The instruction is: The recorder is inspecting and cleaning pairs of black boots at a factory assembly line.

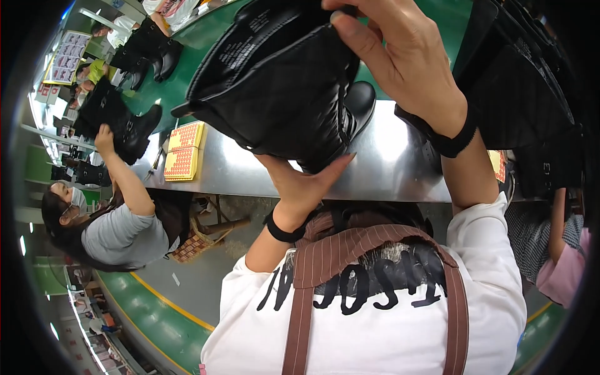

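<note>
A tall black boot (287,100) is held tilted in front of me, its wide opening facing the upper left and its dark lining showing. The rounded toe (360,103) points up and to the right. From beneath, my left hand (302,187) holds the boot's shaft, thumb on one side; the ends of its other fingers are hidden behind the boot. My right hand (406,53) pinches the shaft's upper edge between thumb and fingers. Both wrists wear black bands.
A shiny metal table (231,165) borders a green work surface (431,31). On it lies a stack of yellow sheets with red labels (183,153). At left a masked co-worker (125,225) holds another black boot (122,125). More black boots (153,53) stand beyond; others (512,81) crowd the right.
</note>
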A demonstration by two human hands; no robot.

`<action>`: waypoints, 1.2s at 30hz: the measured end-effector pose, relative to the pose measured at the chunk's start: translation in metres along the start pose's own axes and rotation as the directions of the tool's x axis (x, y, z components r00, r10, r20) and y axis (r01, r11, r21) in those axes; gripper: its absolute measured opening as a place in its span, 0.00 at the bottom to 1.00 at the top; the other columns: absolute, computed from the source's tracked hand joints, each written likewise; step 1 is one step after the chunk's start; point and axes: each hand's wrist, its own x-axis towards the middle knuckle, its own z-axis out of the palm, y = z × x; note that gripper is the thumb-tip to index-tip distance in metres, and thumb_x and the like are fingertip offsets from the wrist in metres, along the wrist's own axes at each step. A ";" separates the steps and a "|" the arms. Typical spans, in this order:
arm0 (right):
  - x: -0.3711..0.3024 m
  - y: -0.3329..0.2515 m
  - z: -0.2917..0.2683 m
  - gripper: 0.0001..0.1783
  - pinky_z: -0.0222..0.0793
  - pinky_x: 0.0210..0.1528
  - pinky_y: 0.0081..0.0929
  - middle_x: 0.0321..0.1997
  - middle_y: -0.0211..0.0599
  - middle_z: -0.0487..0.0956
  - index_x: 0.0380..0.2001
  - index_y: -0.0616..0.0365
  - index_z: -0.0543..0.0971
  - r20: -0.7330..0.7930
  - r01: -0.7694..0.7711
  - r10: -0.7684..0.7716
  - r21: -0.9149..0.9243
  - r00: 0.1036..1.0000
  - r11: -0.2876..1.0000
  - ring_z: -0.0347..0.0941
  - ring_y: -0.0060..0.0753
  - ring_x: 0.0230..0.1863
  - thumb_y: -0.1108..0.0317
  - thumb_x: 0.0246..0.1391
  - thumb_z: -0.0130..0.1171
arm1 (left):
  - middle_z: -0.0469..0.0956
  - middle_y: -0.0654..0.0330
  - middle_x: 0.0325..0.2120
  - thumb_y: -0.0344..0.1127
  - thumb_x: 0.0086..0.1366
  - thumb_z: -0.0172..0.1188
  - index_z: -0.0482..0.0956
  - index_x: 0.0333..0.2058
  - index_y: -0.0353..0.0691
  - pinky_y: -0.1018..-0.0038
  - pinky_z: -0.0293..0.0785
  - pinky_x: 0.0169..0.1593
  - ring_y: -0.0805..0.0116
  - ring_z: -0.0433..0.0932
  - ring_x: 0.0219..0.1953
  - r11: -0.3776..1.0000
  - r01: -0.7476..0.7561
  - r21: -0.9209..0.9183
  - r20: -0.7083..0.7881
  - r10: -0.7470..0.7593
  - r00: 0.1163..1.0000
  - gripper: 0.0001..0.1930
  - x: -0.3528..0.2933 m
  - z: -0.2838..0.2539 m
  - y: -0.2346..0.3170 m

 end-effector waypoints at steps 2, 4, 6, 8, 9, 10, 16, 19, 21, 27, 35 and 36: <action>0.002 -0.004 -0.008 0.09 0.65 0.27 0.32 0.26 0.38 0.69 0.36 0.57 0.72 -0.026 0.000 -0.001 -0.041 1.000 0.999 0.66 0.41 0.25 0.67 0.55 0.60 | 0.58 0.48 0.60 0.30 0.43 0.78 0.45 0.64 0.30 0.68 0.58 0.62 0.57 0.64 0.59 0.996 0.064 0.058 -0.031 -0.063 0.998 0.56 0.011 0.008 0.008; 0.003 -0.003 -0.012 0.10 0.64 0.27 0.29 0.24 0.35 0.68 0.32 0.57 0.70 -0.033 -0.128 0.126 -0.078 0.991 0.989 0.64 0.37 0.23 0.69 0.53 0.61 | 0.61 0.48 0.58 0.30 0.44 0.77 0.50 0.63 0.29 0.68 0.59 0.62 0.57 0.65 0.59 0.982 0.126 0.141 -0.121 -0.110 0.987 0.52 0.020 0.014 0.015; -0.004 -0.001 -0.013 0.11 0.63 0.26 0.27 0.24 0.33 0.67 0.30 0.58 0.68 -0.037 -0.254 0.251 -0.101 0.967 0.962 0.63 0.32 0.21 0.71 0.52 0.62 | 0.64 0.48 0.57 0.30 0.45 0.76 0.54 0.62 0.28 0.69 0.59 0.62 0.58 0.66 0.58 0.953 0.193 0.232 -0.213 -0.144 0.966 0.49 0.027 0.019 0.017; -0.017 0.003 -0.009 0.13 0.62 0.25 0.23 0.24 0.27 0.66 0.31 0.58 0.67 -0.227 -0.374 0.404 0.164 0.886 0.913 0.61 0.20 0.22 0.76 0.49 0.62 | 0.73 0.49 0.47 0.33 0.47 0.75 0.64 0.54 0.27 0.70 0.66 0.56 0.60 0.74 0.49 0.957 0.159 0.243 -0.353 -0.066 0.933 0.38 0.031 0.021 0.015; -0.031 0.001 -0.006 0.11 0.62 0.24 0.23 0.23 0.25 0.68 0.30 0.60 0.70 -0.280 -0.405 0.460 0.234 0.843 0.884 0.62 0.16 0.22 0.76 0.47 0.63 | 0.73 0.49 0.47 0.33 0.47 0.75 0.64 0.54 0.27 0.70 0.66 0.56 0.60 0.74 0.49 0.961 0.143 0.236 -0.354 -0.052 0.934 0.38 0.030 0.023 0.015; -0.046 -0.002 -0.004 0.10 0.62 0.23 0.22 0.22 0.24 0.70 0.28 0.62 0.73 -0.330 -0.423 0.512 0.307 0.793 0.853 0.64 0.13 0.22 0.76 0.45 0.65 | 0.73 0.48 0.48 0.33 0.48 0.74 0.64 0.54 0.27 0.69 0.66 0.56 0.59 0.74 0.49 0.959 0.146 0.241 -0.350 -0.054 0.935 0.38 0.028 0.024 0.015; -0.129 -0.036 0.034 0.12 0.68 0.29 0.23 0.26 0.34 0.76 0.28 0.62 0.76 0.322 -0.792 0.724 0.285 0.610 0.540 0.71 0.22 0.25 0.65 0.51 0.67 | 0.79 0.46 0.42 0.32 0.49 0.73 0.71 0.50 0.28 0.65 0.72 0.50 0.57 0.80 0.44 0.938 0.202 0.282 -0.332 -0.102 0.938 0.30 0.023 0.020 0.017; -0.150 -0.045 0.052 0.12 0.67 0.25 0.21 0.23 0.34 0.76 0.27 0.62 0.77 0.310 -0.793 0.731 0.182 0.608 0.582 0.73 0.23 0.23 0.68 0.46 0.71 | 0.84 0.52 0.32 0.29 0.51 0.73 0.80 0.39 0.30 0.72 0.77 0.40 0.66 0.83 0.34 0.968 0.210 0.137 -0.266 -0.169 0.949 0.17 0.024 0.017 0.024; -0.156 -0.051 0.063 0.12 0.67 0.25 0.21 0.23 0.33 0.76 0.28 0.62 0.77 0.279 -0.800 0.750 0.219 0.600 0.558 0.72 0.21 0.22 0.69 0.45 0.71 | 0.84 0.54 0.31 0.27 0.53 0.71 0.80 0.36 0.30 0.76 0.76 0.37 0.71 0.82 0.32 0.961 0.275 0.019 -0.231 -0.263 0.937 0.13 0.025 0.015 0.027; -0.159 -0.060 0.071 0.08 0.66 0.23 0.17 0.22 0.27 0.78 0.26 0.61 0.79 0.308 -0.874 0.897 0.462 0.318 0.152 0.71 0.15 0.21 0.70 0.49 0.69 | 0.84 0.55 0.30 0.26 0.54 0.70 0.80 0.35 0.30 0.78 0.75 0.36 0.73 0.82 0.32 0.955 0.295 -0.024 -0.239 -0.291 0.926 0.11 0.026 0.013 0.028; -0.175 -0.058 0.072 0.15 0.65 0.26 0.13 0.30 0.26 0.76 0.39 0.58 0.76 0.260 -0.805 0.854 0.531 0.451 0.264 0.68 0.12 0.25 0.71 0.49 0.69 | 0.83 0.56 0.35 0.30 0.58 0.68 0.79 0.40 0.30 0.72 0.74 0.43 0.70 0.80 0.37 0.944 0.328 0.027 -0.272 -0.309 0.911 0.14 0.022 0.016 0.025; -0.177 -0.058 0.073 0.16 0.66 0.28 0.13 0.33 0.28 0.77 0.40 0.59 0.76 0.189 -0.784 0.843 0.509 0.504 0.355 0.68 0.12 0.25 0.71 0.48 0.70 | 0.82 0.57 0.35 0.31 0.58 0.68 0.79 0.41 0.29 0.73 0.74 0.43 0.71 0.79 0.36 0.946 0.325 -0.007 -0.247 -0.316 0.916 0.14 0.023 0.015 0.023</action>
